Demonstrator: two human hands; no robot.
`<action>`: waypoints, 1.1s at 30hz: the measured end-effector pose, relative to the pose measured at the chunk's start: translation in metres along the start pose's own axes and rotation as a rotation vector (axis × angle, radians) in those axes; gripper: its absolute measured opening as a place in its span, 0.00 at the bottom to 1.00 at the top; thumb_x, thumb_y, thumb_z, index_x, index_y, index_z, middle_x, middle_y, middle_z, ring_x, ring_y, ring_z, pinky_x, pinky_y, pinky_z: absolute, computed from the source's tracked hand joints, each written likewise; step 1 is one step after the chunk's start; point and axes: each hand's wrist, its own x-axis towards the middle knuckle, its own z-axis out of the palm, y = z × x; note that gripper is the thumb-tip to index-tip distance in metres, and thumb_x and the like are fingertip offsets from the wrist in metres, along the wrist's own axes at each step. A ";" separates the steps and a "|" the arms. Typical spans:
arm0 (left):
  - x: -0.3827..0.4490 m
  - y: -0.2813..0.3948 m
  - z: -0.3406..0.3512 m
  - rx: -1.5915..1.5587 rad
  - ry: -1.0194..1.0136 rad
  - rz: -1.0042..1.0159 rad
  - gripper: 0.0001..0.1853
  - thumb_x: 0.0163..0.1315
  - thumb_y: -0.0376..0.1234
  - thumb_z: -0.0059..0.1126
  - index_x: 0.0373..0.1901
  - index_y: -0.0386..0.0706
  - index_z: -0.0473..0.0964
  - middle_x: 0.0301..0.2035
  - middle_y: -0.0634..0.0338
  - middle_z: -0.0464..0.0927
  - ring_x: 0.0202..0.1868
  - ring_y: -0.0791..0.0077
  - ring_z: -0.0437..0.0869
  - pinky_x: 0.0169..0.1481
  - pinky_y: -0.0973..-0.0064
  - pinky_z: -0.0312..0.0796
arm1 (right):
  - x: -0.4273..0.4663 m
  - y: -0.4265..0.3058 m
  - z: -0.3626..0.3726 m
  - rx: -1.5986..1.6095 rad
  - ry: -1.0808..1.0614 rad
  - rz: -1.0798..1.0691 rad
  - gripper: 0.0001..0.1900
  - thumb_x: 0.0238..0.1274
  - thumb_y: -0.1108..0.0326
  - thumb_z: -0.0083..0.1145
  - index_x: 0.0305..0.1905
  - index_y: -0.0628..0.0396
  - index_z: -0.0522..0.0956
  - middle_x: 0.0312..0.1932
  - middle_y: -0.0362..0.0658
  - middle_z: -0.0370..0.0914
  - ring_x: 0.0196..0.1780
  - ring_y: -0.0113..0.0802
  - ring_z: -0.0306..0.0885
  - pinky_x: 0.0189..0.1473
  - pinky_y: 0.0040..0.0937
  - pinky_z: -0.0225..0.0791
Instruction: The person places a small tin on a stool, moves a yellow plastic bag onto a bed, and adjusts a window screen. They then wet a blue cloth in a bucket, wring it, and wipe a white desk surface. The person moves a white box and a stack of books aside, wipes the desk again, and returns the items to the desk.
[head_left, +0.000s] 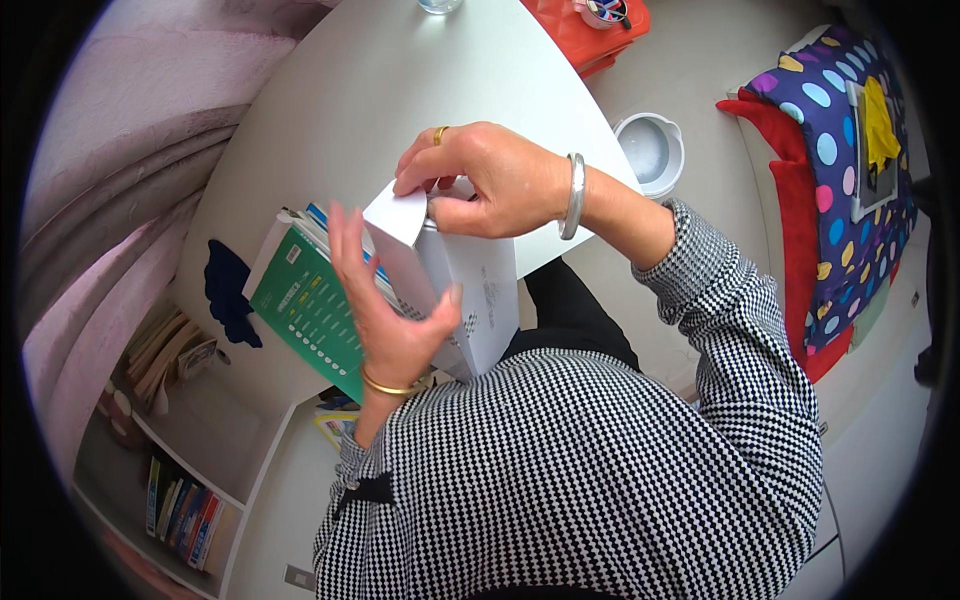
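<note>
A white cardboard box (480, 292) with some print on its side stands near my body at the table's edge. At its top, my right hand (472, 180), with a ring and a silver bangle, pinches the raised flap between fingers and thumb. My left hand (390, 315), with a gold bangle, has its fingers spread along the box's left side, the thumb lying at the near face; whether it presses on the box I cannot tell. To the left, books with a green cover (311, 300) lie stacked beside the box. The inside of the box is hidden.
A clear glass (439, 6) stands at the white table's (360, 97) far edge. Beyond the right edge are a red plastic stool (555, 30) with a pen cup and a white bucket (651, 154). A dark blue cloth (229, 292) and bookshelves (255, 472) are at left.
</note>
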 end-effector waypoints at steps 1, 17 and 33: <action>0.009 0.003 -0.003 -0.022 -0.067 -0.005 0.52 0.39 0.31 0.71 0.71 0.41 0.56 0.71 0.46 0.55 0.71 0.52 0.61 0.66 0.60 0.67 | -0.001 0.000 0.001 0.015 -0.001 0.020 0.19 0.48 0.72 0.53 0.46 0.67 0.82 0.45 0.52 0.81 0.43 0.40 0.81 0.48 0.33 0.78; 0.038 -0.014 -0.010 -0.387 -0.120 0.109 0.30 0.44 0.25 0.52 0.55 0.37 0.70 0.57 0.51 0.70 0.68 0.52 0.66 0.73 0.57 0.58 | -0.025 0.019 0.026 -0.033 0.176 0.034 0.31 0.49 0.59 0.65 0.59 0.60 0.75 0.52 0.52 0.79 0.56 0.47 0.76 0.59 0.41 0.70; 0.042 -0.024 0.002 -0.741 0.118 -0.100 0.22 0.46 0.31 0.45 0.48 0.38 0.69 0.50 0.52 0.71 0.62 0.52 0.71 0.70 0.53 0.60 | -0.012 0.031 0.027 0.026 0.197 0.055 0.23 0.47 0.60 0.62 0.52 0.54 0.80 0.50 0.49 0.81 0.53 0.49 0.74 0.58 0.42 0.69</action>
